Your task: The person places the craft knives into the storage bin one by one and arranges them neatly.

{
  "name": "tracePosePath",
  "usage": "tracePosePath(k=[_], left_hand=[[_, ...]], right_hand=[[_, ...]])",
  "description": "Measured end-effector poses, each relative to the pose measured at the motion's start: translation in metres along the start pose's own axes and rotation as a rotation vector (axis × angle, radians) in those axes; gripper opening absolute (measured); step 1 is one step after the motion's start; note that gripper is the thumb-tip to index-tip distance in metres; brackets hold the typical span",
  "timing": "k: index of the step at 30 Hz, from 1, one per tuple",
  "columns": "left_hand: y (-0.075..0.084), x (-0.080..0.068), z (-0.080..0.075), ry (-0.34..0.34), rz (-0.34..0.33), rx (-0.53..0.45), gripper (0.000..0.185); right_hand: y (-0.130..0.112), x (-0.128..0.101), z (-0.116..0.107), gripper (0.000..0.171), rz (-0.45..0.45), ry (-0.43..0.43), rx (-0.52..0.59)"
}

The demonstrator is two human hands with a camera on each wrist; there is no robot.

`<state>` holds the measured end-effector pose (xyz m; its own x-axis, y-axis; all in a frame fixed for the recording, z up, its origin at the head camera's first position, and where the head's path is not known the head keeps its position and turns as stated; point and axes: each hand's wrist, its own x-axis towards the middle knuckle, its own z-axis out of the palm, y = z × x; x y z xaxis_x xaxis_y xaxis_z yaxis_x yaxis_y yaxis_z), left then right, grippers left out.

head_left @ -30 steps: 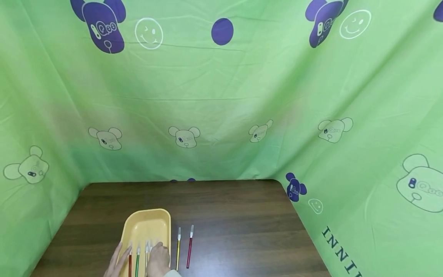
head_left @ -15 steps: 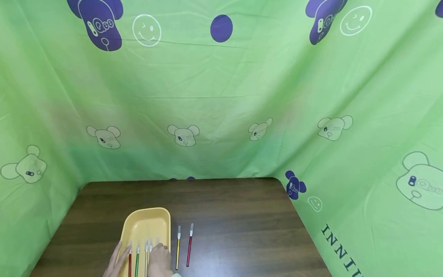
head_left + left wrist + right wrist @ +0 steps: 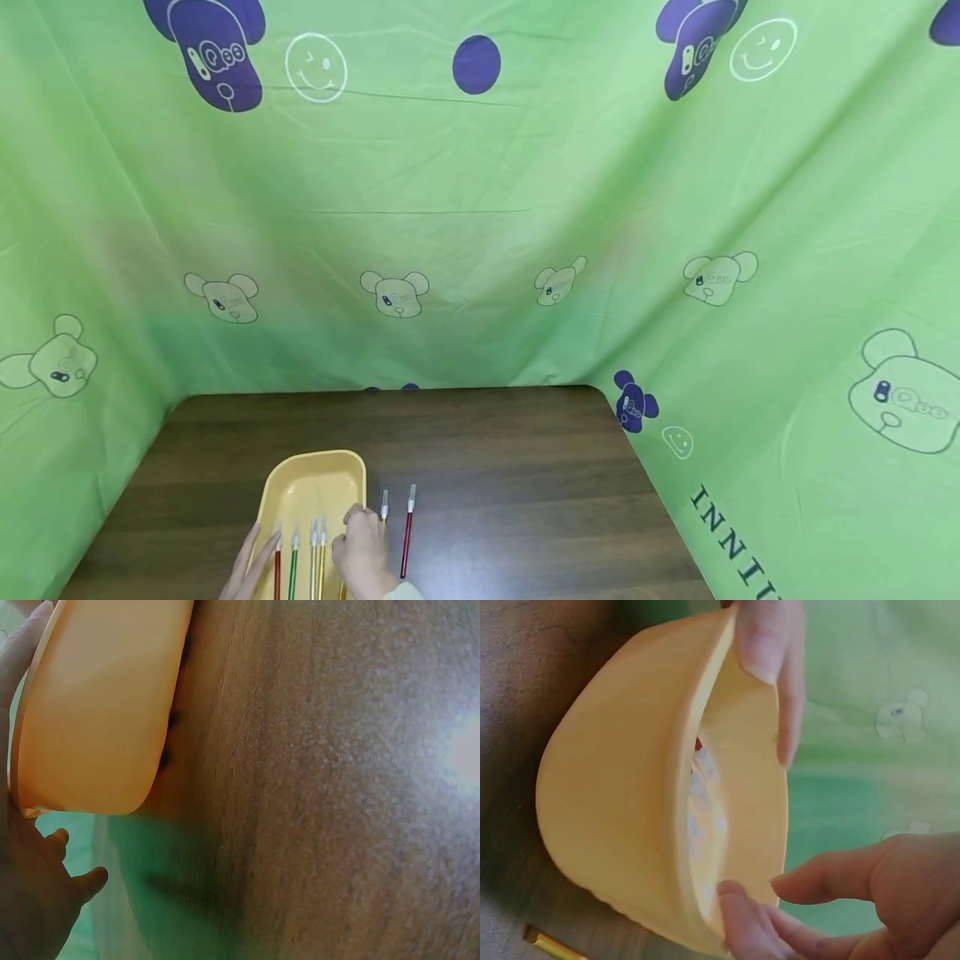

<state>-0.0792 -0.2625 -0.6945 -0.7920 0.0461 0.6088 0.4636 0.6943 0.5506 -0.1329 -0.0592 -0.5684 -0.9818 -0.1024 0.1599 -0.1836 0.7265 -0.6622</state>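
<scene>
The yellow tray (image 3: 315, 487) stands on the dark wooden table (image 3: 487, 450), near its front edge, and everything here is told from this tray. The left hand (image 3: 251, 567) rests against the tray's left rim, with its fingers straight and a little spread; in the left wrist view the fingertips (image 3: 22, 645) touch the tray's outer wall (image 3: 97, 697). The right hand (image 3: 363, 550) is at the tray's right rim, above the yellow pen (image 3: 384, 504) that lies just right of the tray. Its fingers are loosely curled and slightly apart (in the right wrist view one fingertip (image 3: 739, 915) touches the rim of the tray (image 3: 622, 780)), and it seems that they hold nothing, though the head view is too small to be sure. Inside the tray, at its near end, four pens lie side by side: a red pen (image 3: 277, 567), a green pen (image 3: 293, 560) and two yellow pens (image 3: 317, 554). Right of the tray, beyond the yellow pen, a dark red pen (image 3: 407, 533) lies on the table. A green printed cloth (image 3: 480, 208) hangs behind the tray
</scene>
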Motion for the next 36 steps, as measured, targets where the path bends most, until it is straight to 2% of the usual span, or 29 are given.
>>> tracePosePath(k=[2, 4, 11, 14, 21, 29, 36], left_hand=[[0.0, 0.0, 0.001, -0.001, 0.012, -0.012, 0.11], [-0.001, 0.001, 0.001, -0.005, 0.021, -0.026, 0.11], [-0.003, 0.0, 0.0, -0.009, 0.014, -0.031, 0.108], [-0.001, -0.001, 0.0, -0.006, 0.003, -0.028, 0.107], [0.001, 0.0, -0.003, -0.04, -0.011, -0.034, 0.109], [0.004, 0.0, -0.003, -0.013, -0.01, -0.016, 0.109], [0.008, 0.0, 0.001, -0.011, -0.012, -0.017, 0.109]], right_hand=[[0.005, 0.001, -0.005, 0.018, 0.013, 0.004, 0.083], [0.01, 0.003, -0.008, 0.019, 0.016, 0.02, 0.114], [0.028, 0.011, -0.012, 0.022, -0.056, 0.151, 0.092], [0.035, 0.014, -0.014, 0.023, -0.058, 0.174, 0.11], [0.056, 0.016, -0.017, 0.028, 0.032, 0.17, 0.125], [0.081, 0.021, -0.018, 0.034, 0.11, 0.22, 0.097], [0.096, 0.019, -0.009, 0.04, 0.165, 0.223, 0.095]])
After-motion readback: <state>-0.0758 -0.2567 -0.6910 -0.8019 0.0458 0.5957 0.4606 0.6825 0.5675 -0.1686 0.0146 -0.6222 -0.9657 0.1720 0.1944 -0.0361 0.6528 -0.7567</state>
